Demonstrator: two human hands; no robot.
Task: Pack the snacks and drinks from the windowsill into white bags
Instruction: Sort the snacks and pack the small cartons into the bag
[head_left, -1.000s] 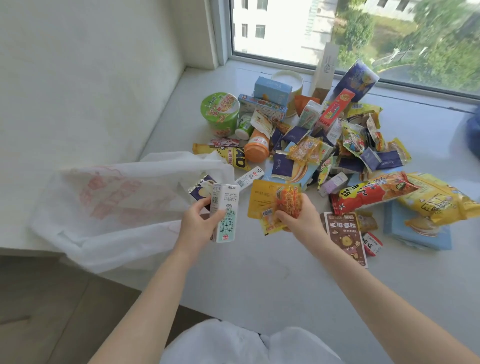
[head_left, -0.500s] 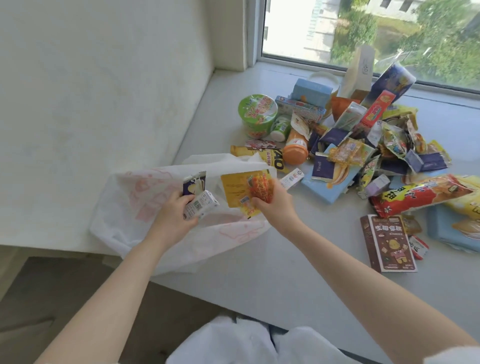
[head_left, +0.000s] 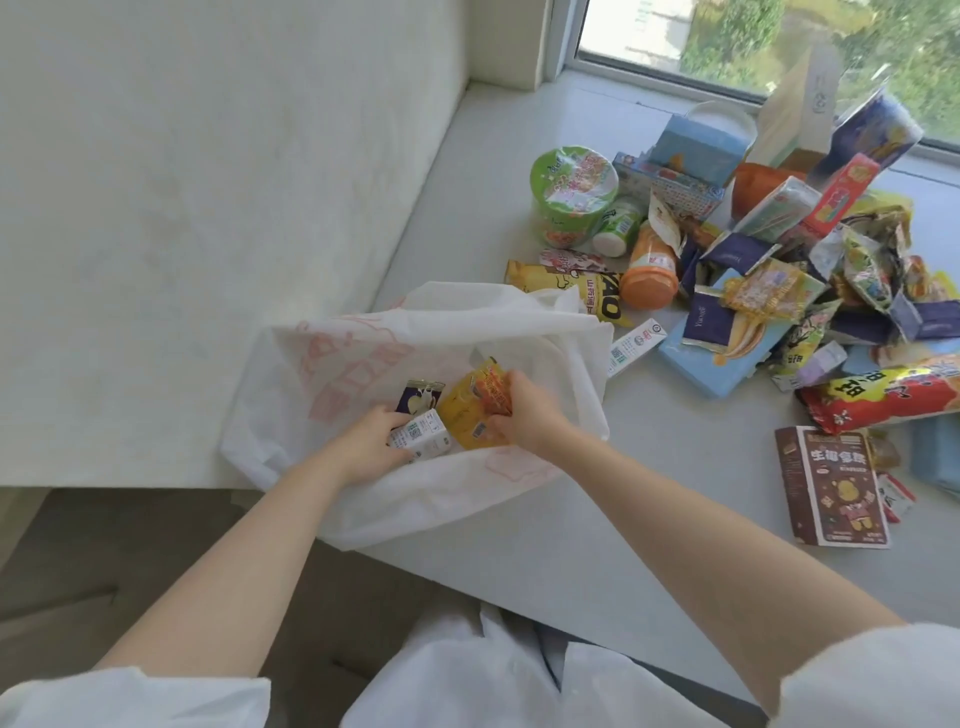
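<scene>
Both hands have dropped into the crumpled white bag (head_left: 415, 343) beside the snack pile, left hand (head_left: 371, 441) gripping a small white carton (head_left: 421, 441), right hand (head_left: 524, 410) clutching yellow-orange packets (head_left: 475, 410), release seemingly next.

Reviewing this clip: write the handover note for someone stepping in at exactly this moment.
Left hand: shut on a small white carton, a purple packet beside it, at the mouth of the white bag.
Right hand: shut on yellow and orange packets, also at the bag mouth.
Done: nothing released yet.
Left: drop these in, then pack the snack pile on the windowsill, including the brown box.
</scene>
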